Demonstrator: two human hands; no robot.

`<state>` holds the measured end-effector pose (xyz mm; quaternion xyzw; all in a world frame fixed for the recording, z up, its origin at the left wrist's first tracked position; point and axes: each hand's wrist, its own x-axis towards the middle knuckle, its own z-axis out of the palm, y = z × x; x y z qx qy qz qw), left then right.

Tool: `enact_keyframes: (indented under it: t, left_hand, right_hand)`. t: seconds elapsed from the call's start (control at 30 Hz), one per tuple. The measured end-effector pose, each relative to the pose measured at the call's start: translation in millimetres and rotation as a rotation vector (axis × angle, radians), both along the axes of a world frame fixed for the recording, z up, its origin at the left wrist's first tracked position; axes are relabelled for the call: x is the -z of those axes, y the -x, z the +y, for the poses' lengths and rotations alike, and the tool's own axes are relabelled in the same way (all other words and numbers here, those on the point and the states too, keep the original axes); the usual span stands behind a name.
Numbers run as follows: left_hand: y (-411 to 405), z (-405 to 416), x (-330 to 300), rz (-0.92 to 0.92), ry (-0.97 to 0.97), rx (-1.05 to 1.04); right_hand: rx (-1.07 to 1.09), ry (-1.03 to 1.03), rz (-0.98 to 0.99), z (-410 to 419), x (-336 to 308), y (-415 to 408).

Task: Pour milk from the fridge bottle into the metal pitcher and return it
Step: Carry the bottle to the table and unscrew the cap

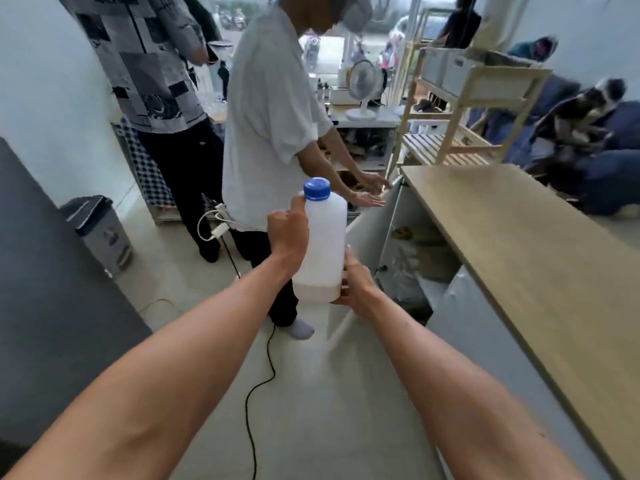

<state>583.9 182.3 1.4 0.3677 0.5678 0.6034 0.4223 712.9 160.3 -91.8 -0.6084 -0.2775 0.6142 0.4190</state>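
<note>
1. The left hand [288, 233] is wrapped around the upper left side of the milk bottle [323, 244], its fingers curled to the far side and one fingertip raised toward the shoulder just beside the blue cap [317, 188].

2. The right hand [354, 284] is cupped under and against the bottle's lower right corner, the thumb laid up the side wall (so the weight is judged to be carried mostly here).

3. The bottle is held upright in mid-air between the two hands, its long axis vertical, with the cap on top and still closed. Only a shallow layer of milk is seen at the bottom.

4. The wooden countertop [519, 244] lies to the right of the bottle, nearer the right hand; an open cabinet door [372, 226] stands between them.

5. No metal pitcher is shown, so the pour is judged not yet begun. The left hand is nearer the cap and would be better placed to unscrew it.

6. A person in a white shirt [270, 116] stands just beyond the bottle, well within the path ahead.
</note>
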Motion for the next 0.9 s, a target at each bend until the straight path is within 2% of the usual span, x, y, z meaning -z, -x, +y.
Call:
enact_keyframes:
  t: [0.13, 0.23, 0.47, 0.6, 0.73, 0.9]
  left_hand:
    - [-87, -12, 9, 0.024, -0.002, 0.178]
    - [-150, -27, 9, 0.024, -0.004, 0.353]
    - [-292, -65, 18, 0.004, -0.005, 0.662]
    - [-365, -89, 24, 0.019, 0.023, 0.837]
    - [-431, -113, 27, 0.021, 0.033, 1.007]
    - [-494, -140, 26, 0.048, 0.025, 1.228]
  right_hand:
    - [0.154, -0.035, 0.067, -39, -2, -83]
    - [0.32, -0.031, 0.014, -70, -1, -138]
    - [0.55, -0.024, -0.033, -148, 5, -251]
    - [0.714, -0.019, -0.05, -187, 11, -306]
    - [0.932, -0.014, 0.053, -220, 15, -352]
    - [1.1, 0.023, -0.009, -254, 16, -388]
